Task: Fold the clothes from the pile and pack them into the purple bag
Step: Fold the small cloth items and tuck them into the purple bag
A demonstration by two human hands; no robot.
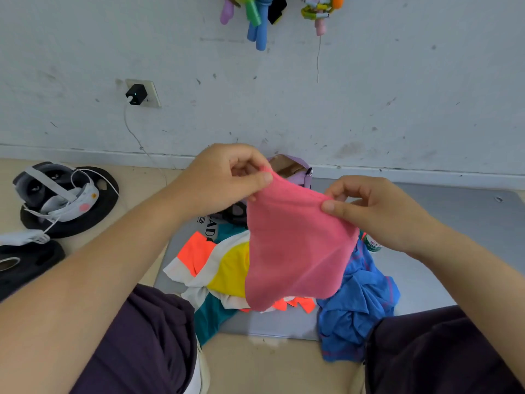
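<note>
— What is on the far left?

— A headset lying on a black weight plate on the floor, off the grey mat.

— And the hands?

— The left hand pinches the pink cloth at its top left corner, thumb against curled fingers. The right hand pinches the top right corner the same way. The cloth hangs over the pile of clothes in the middle of the mat.

— The purple bag?

— At the mat's far edge, behind the hands, by the wall.

— Any writing?

— Black letters by the pile, seemingly "AD"; the rest is hidden.
</note>
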